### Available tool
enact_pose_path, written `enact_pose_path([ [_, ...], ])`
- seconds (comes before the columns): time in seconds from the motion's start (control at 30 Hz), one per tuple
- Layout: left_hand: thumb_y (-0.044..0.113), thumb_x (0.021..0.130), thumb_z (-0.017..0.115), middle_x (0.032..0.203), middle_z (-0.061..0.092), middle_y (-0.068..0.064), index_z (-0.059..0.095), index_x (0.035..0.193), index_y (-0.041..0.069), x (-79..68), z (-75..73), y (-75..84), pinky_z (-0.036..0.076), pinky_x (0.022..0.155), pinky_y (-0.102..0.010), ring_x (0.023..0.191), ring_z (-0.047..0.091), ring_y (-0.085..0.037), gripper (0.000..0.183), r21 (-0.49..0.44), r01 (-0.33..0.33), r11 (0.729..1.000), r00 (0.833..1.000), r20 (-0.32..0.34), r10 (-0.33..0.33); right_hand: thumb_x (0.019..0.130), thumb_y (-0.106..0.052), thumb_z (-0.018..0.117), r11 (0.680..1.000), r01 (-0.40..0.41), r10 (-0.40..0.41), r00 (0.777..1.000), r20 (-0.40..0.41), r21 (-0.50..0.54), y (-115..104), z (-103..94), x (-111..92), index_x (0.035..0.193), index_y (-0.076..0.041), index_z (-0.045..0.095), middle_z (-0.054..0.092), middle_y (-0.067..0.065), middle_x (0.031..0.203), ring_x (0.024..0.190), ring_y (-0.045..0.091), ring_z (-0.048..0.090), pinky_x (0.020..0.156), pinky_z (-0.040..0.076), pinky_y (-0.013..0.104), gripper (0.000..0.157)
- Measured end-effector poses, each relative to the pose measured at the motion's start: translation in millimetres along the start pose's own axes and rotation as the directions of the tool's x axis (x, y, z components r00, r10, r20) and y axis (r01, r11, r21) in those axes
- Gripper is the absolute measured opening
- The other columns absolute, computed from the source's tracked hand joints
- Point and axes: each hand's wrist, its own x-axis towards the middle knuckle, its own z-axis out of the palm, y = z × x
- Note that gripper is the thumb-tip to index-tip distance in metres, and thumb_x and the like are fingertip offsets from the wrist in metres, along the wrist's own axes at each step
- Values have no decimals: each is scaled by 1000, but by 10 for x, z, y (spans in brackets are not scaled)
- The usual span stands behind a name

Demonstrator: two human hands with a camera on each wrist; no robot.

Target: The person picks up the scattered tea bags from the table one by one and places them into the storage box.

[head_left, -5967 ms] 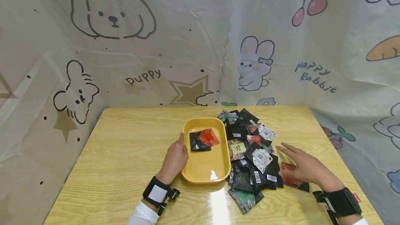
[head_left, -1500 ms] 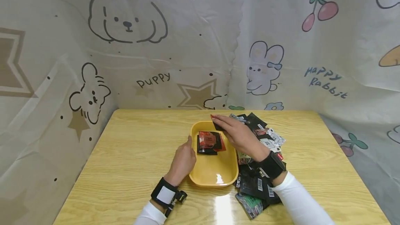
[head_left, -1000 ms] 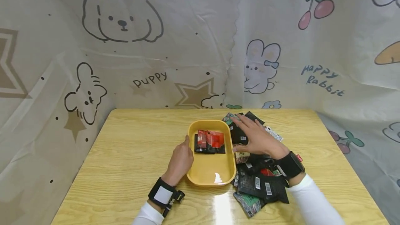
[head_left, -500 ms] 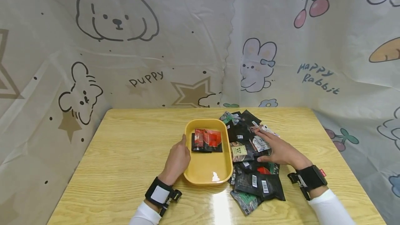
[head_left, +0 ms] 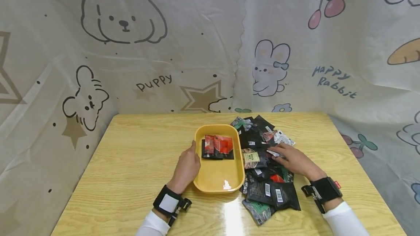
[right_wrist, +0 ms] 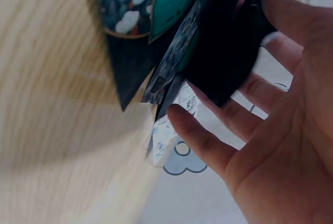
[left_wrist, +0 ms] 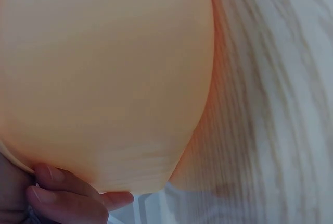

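Note:
A yellow plastic tray [head_left: 219, 179] stands mid-table, and my left hand [head_left: 186, 165] grips its left rim. In the left wrist view, fingers [left_wrist: 67, 203] curl against the tray's pale outer wall [left_wrist: 114, 83]. Inside the tray, toward the far end, lie overlapping black and red sachets [head_left: 209, 145]. My right hand [head_left: 296, 158] is over the pile to the tray's right, pinching a sachet [right_wrist: 223, 41] between thumb and fingers. That sachet shows its dark side in the right wrist view; from the head view most of it is hidden under the fingers.
Several black sachets with barcodes [head_left: 262, 192] overlap along the tray's right side, some with green, red or white labels. One green-labelled sachet [head_left: 259, 210] lies nearest the front. A printed cloth [head_left: 197, 46] hangs behind the wooden table [head_left: 131, 177].
Red-fronted sachets have been added in the tray over six seconds. My right hand has gone from above the tray rightward to the pile and taken hold of a sachet. The left stays at the rim.

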Motion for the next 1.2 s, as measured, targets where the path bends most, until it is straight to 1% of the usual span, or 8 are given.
enact_pose_path([
  [0.17, 0, 88, 49, 105, 60, -26, 35, 133, -11, -14, -14, -21, 49, 56, -33, 72, 54, -15, 48, 3, -3, 1000, 1000, 1, 3, 92, -14, 56, 999, 4, -9, 994, -112, -43, -64, -57, 11, 118, -16, 59, 61, 4, 105, 93, 24, 57, 76, 48, 48, 27],
  [0.33, 0, 88, 49, 99, 61, -26, 35, 133, -12, -27, -21, -48, 42, 45, -28, 59, 50, -12, 48, -9, -5, 1000, 1000, 3, 5, 92, -9, 54, 998, 15, -30, 965, -259, -59, -269, -272, 123, 129, -13, 51, 60, 11, 117, 99, 26, 57, 76, 49, 48, 37],
  [0.5, 0, 88, 49, 99, 61, -25, 35, 133, -12, -36, -26, -63, 47, 50, -30, 64, 53, -14, 48, -4, -2, 1000, 1000, -6, 2, 92, -5, 52, 984, 158, -178, 911, -372, -85, -649, -518, 384, 138, -14, 40, 49, 11, 132, 117, 26, 45, 90, 43, 46, 49],
  [0.67, 0, 88, 48, 107, 59, -27, 35, 132, -12, -38, -20, -57, 52, 63, -36, 80, 57, -18, 48, -10, -5, 1000, 1000, -15, 5, 91, -4, 51, 945, 317, -323, 856, -404, -82, -1067, -647, 739, 141, -12, 37, 45, 10, 137, 121, 25, 41, 95, 39, 46, 52],
  [0.77, -1, 88, 47, 107, 59, -28, 35, 133, -12, -34, -14, -48, 51, 61, -35, 78, 56, -17, 48, -12, -17, 1000, 1000, -18, 17, 91, -4, 50, 927, 366, -368, 845, -388, -84, -1237, -620, 943, 141, -12, 35, 43, 9, 138, 122, 24, 40, 95, 39, 46, 53],
  [0.93, -2, 87, 47, 101, 61, -26, 35, 132, -12, -30, -15, -28, 49, 54, -32, 68, 54, -15, 48, -8, -32, 999, 999, -26, 31, 95, -8, 45, 905, 420, -418, 845, -334, -72, -1424, -476, 1185, 141, -13, 36, 42, 10, 139, 124, 24, 38, 96, 37, 46, 48],
  [1.07, -2, 86, 48, 96, 62, -24, 37, 132, -12, -12, -9, -18, 49, 53, -33, 69, 56, -16, 49, 10, -50, 999, 998, -38, 51, 95, -24, 49, 906, 421, -421, 883, -210, -46, -1474, -355, 1257, 143, -17, 33, 36, 10, 143, 128, 25, 30, 102, 29, 49, 50],
  [1.2, -1, 85, 48, 94, 62, -25, 37, 131, -13, -6, -24, -20, 50, 56, -37, 72, 59, -22, 49, 22, -61, 998, 997, -53, 62, 86, -45, 59, 927, 374, -374, 927, -17, -31, -1459, -279, 1220, 144, -21, 29, 24, 9, 149, 133, 26, 20, 104, 18, 56, 69],
])
